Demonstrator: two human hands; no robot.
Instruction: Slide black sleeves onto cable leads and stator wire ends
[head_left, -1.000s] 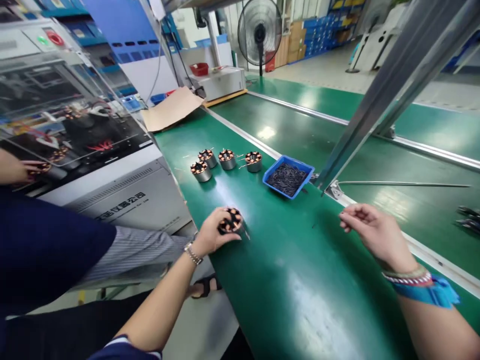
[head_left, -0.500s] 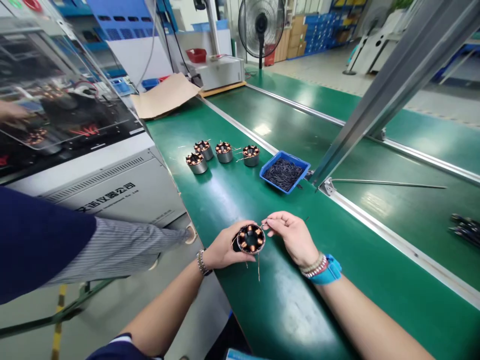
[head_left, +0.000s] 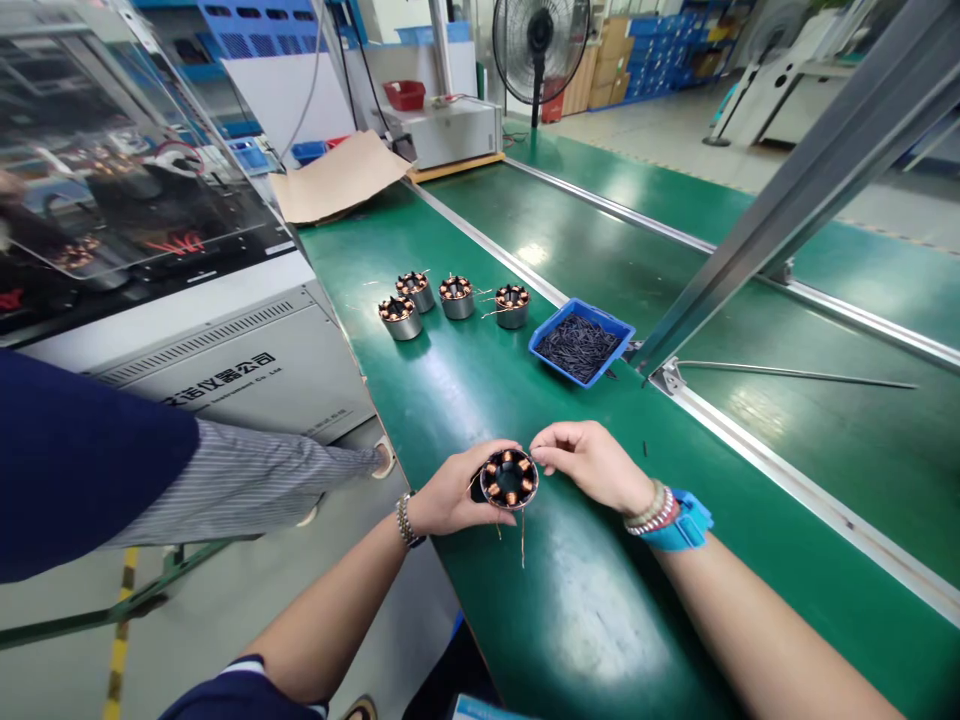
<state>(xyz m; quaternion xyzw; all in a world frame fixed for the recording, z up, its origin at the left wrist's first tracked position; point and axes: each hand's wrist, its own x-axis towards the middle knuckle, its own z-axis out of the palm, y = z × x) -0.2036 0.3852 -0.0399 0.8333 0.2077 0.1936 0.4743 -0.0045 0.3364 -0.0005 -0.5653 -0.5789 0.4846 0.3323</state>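
Observation:
My left hand (head_left: 461, 492) is wrapped round a ring-shaped motor stator (head_left: 509, 479) with copper coils, its open face turned up toward the camera. Thin copper wires hang from its lower edge. At the stator's upper right rim, my right hand (head_left: 585, 458) has thumb and forefinger pinched together; whatever is between the fingertips is too small to make out. Beyond the hands, a blue tray (head_left: 624, 340) holds many short black tubes (head_left: 577, 347). One small black piece (head_left: 645, 449) lies on the green table right of my right hand.
Several more stators (head_left: 456, 297) stand farther back on the green table (head_left: 450, 390). A slanted metal post (head_left: 757, 200) rises at the right. Brown cardboard (head_left: 341, 180) lies at the back left. A person's striped trouser leg (head_left: 262, 480) is beside a machine at left.
My right hand has turned slightly and its wrist has shifted right, its fingertips still close to the stator's rim. The small black piece now shows clearly on the table. The camera view has shifted a little.

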